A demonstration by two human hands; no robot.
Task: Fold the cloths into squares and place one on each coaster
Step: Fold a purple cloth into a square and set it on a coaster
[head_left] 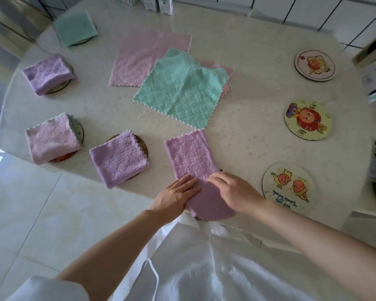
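The pale bench [248, 51] carries a spread teal cloth [178, 92], which overlaps an open pink cloth [143, 55] just behind it. Just in front of the teal cloth lies the purple cloth [189, 155], folded into a strip. Left of the teal cloth, folded cloths [119, 157] cover four coasters; right of it, three bare coasters [308, 119] lie. On the strip's near end the left hand [176, 195] rests flat and released, and the right hand [230, 190] grasps it with curled fingers.
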